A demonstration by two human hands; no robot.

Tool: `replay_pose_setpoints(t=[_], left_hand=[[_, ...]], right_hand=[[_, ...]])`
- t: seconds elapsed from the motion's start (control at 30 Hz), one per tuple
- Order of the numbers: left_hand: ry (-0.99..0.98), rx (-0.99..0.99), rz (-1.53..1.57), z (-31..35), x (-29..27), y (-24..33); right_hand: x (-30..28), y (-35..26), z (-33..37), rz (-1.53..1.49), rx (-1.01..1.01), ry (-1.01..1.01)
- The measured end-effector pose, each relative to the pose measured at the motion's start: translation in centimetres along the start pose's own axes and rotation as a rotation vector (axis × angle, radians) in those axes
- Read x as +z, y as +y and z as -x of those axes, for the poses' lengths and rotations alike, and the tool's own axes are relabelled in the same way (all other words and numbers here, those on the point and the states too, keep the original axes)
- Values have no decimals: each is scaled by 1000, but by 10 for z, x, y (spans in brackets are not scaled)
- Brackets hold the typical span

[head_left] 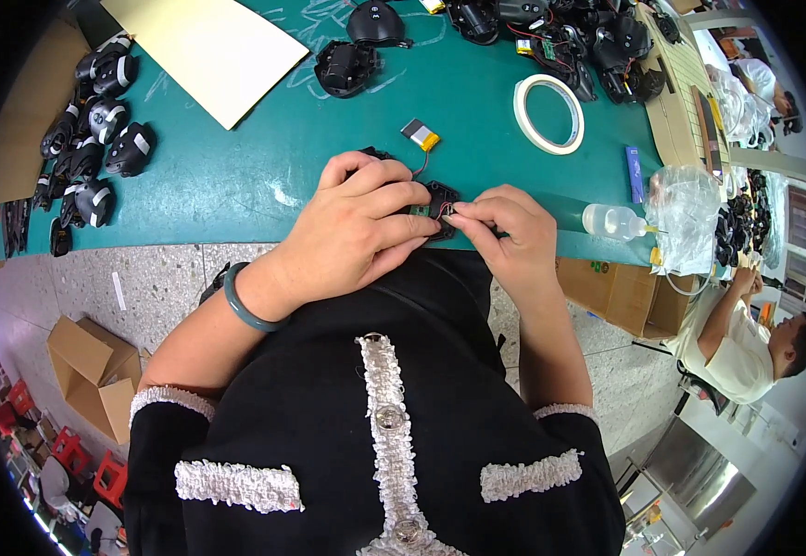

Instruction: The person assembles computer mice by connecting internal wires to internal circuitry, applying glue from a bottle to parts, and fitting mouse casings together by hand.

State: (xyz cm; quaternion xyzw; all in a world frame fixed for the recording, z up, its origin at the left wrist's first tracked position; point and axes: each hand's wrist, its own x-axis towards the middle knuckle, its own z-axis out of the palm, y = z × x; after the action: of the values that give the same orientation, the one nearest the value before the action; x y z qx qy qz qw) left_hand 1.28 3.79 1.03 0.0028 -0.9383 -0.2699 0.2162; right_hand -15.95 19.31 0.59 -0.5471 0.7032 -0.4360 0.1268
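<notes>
Green bench top (227, 167): work surface under both hands, streaked with pale chalk-like scrawl that I can't make out
Black casing (444, 196): at the bench's near edge, right in front of the wearer, partly hidden by fingers; its inside seems turned up, probably to leave the small circuit board (419, 210) within reach
Left hand (357, 222): curled over the casing and gripping it, seemingly to keep it from sliding
Right hand (510, 232): thumb and forefinger pinched on the thin wires (446, 208), likely because strands so fine need fingertips
Battery (421, 134): silver, dark and yellow, lying just beyond the left fingers, a red lead running toward the casing, which perhaps keeps it this close
Tape roll (521, 111) and squeeze bottle (611, 222): off to the right, presumably handy there without crowding the work
Black shells (107, 120): clustered at the far left, pale bands showing, perhaps grouped to save room
Markings: a small emblem on one dark shell (377, 22) up top; print on the slim blue box (635, 174) is too small for me to read
</notes>
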Motion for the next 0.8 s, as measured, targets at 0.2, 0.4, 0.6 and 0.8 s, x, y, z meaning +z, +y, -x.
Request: replay_pose_setpoints(t=[0.2,0.4,0.6,0.8], left_hand=[[-14,11,-6,0,0,-1],[-23,6,-11,-1,1,0],[-41,1,-13,-2,-1,-1],[-49,0,0,-2,-1,-2]], right_hand=[[3,-2,5,157,-106,38],[-2,-23,12,484,-234,-80],[-9,-25,3,497,-222,-184],[-9,-2,-6,205,-153,-135]])
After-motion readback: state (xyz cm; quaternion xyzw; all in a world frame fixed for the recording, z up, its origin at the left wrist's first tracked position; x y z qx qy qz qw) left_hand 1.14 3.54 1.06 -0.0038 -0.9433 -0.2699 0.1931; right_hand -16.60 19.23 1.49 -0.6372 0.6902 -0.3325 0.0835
